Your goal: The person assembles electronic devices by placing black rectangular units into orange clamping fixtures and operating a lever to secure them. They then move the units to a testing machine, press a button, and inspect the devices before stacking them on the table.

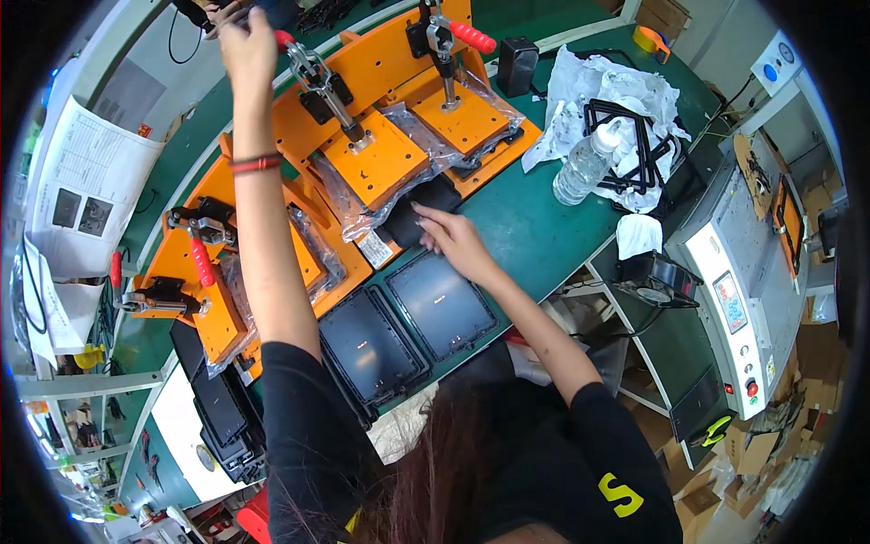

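Note:
My left hand is raised at the upper left, closed around the red-handled lever of a toggle clamp; part of the handle is hidden behind it. Below that clamp, an orange pressing block sits over clear plastic film. At the front of this orange fixture, my right hand has its fingers apart, the fingertips at the edge of a flat black part that juts out from under the block. Just nearer to me, two dark framed panels lie side by side on the green bench.
A second red-handled clamp stands to the right, and smaller orange clamp fixtures to the left. A clear bottle stands beside white crumpled wrap and black frames. A grey machine is at right; more black panels lie lower left.

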{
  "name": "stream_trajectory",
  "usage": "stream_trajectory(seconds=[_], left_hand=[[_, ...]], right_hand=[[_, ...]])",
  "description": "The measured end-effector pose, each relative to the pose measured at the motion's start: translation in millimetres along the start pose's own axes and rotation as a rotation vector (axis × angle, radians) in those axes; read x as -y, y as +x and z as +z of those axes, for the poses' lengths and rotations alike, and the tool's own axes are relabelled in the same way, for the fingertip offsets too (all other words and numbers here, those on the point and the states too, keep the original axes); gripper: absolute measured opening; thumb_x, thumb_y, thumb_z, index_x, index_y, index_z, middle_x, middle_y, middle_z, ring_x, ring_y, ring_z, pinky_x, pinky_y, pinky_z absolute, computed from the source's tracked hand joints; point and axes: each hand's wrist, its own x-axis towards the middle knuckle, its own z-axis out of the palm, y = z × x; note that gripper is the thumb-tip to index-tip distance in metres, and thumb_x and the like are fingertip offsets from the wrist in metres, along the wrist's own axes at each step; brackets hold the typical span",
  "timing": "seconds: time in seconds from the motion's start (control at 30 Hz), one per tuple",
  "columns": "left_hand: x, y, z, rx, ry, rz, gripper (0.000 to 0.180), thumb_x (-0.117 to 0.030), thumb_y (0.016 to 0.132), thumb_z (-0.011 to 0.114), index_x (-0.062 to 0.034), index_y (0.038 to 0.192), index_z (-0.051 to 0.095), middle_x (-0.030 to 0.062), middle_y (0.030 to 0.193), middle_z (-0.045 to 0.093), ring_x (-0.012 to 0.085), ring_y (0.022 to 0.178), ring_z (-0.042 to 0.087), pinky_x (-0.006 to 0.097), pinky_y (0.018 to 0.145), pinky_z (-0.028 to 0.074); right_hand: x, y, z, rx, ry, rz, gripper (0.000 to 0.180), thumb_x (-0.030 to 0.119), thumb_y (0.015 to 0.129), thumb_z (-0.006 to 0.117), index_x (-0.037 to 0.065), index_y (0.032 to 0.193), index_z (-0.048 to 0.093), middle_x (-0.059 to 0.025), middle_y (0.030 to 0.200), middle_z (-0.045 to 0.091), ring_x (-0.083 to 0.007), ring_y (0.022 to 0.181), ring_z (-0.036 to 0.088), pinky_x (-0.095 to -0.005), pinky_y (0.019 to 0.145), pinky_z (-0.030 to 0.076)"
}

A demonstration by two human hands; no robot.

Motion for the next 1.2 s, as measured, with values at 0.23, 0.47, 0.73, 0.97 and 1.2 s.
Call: stream_trajectory(seconds=[0.23,0.47,0.73,0.97,1.2], left_hand=[[-122,-170,-39,0.104,0.324,0.039,0.034,-0.024,0.093,0.051,0.0064,0.109,0.050,0.0264,0.103,0.060,0.0369,0.095,0.059,0.041,0.086,0.045],[-79,-273,-48,0.306,0.743,-0.374,0.046,-0.033,0.094,0.049,0.0102,0.107,0.055,0.0314,0.098,0.060,0.0471,0.091,0.059,0.048,0.078,0.047],[-27,-264,-37,0.299,-0.442,-0.874,0.013,-0.015,0.093,0.053,-0.0043,0.087,0.057,-0.0047,0.072,0.050,0.0049,0.062,0.042,0.022,0.055,0.036],[-20,-271,-24,0.116,-1.026,-1.133,0.018,-0.021,0.090,0.048,-0.0030,0.093,0.052,0.0097,0.091,0.060,0.0246,0.083,0.058,0.036,0.079,0.050],[8,-253,-32,0.341,-1.408,-1.347,0.039,-0.035,0.087,0.052,-0.0025,0.109,0.053,0.0162,0.112,0.061,0.0318,0.100,0.058,0.044,0.093,0.045]], right_hand=[[0,41,5,0.094,-0.065,0.113,0.035,0.017,0.093,0.053,-0.005,0.121,0.055,-0.0095,0.056,0.058,-0.0124,0.043,0.055,-0.0249,0.041,0.044],[15,23,12,0.060,0.292,0.039,0.039,0.022,0.093,0.057,-0.007,0.118,0.049,-0.0098,0.070,0.062,-0.0122,0.063,0.062,-0.0248,0.053,0.048],[6,34,26,0.022,0.557,0.054,0.020,0.012,0.096,0.050,-0.005,0.108,0.050,-0.0119,0.098,0.059,-0.0180,0.087,0.062,-0.0281,0.078,0.052],[2,39,21,-0.022,0.544,0.135,0.024,0.013,0.096,0.049,-0.010,0.101,0.052,-0.0174,0.096,0.061,-0.0250,0.086,0.066,-0.0315,0.079,0.055],[-12,39,26,-0.117,0.520,0.160,0.029,0.018,0.095,0.052,-0.009,0.086,0.054,-0.0202,0.087,0.063,-0.0270,0.079,0.069,-0.0285,0.067,0.055]])
